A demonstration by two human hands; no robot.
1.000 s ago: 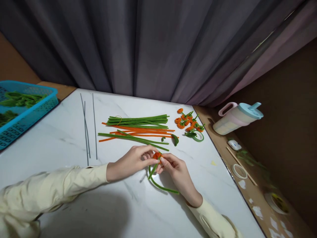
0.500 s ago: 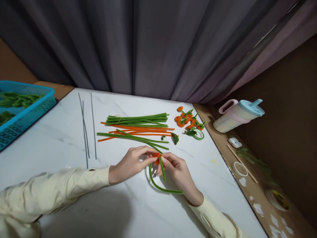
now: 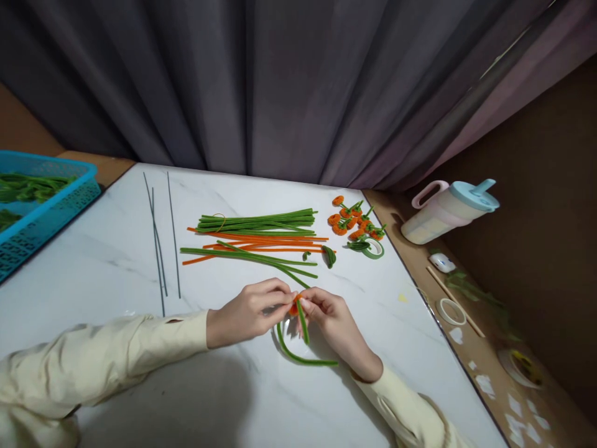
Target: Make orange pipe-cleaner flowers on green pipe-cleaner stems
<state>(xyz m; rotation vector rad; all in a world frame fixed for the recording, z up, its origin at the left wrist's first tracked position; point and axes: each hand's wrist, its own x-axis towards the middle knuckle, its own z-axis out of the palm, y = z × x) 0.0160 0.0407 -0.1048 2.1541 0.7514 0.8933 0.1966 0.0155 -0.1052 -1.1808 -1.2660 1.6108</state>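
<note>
Between both hands is a small orange pipe-cleaner flower (image 3: 295, 307), partly covered by my fingers. My right hand (image 3: 332, 318) pinches it, with a green pipe cleaner (image 3: 303, 325) hanging down from the same spot. A long tail of green pipe cleaner (image 3: 305, 361) curves below, over a clear round dish that is mostly hidden. My left hand (image 3: 254, 313) is closed, thumb and fingertips pinched at the flower's left side. Beyond the hands lie a bundle of green pipe cleaners (image 3: 256, 221), orange pipe cleaners (image 3: 261, 242) and loose green ones (image 3: 261, 257).
Several finished orange flowers (image 3: 352, 218) lie at the back right beside a green tape roll (image 3: 374, 249). Thin dark wires (image 3: 173, 236) rest at left, near a blue basket (image 3: 69, 199). A tumbler (image 3: 443, 214), a white tape roll (image 3: 451, 312) and a stick (image 3: 459, 305) line the right side.
The left fingertips have shifted slightly on the flower, covering more of it. The curved green tail has swung a little to the left.
</note>
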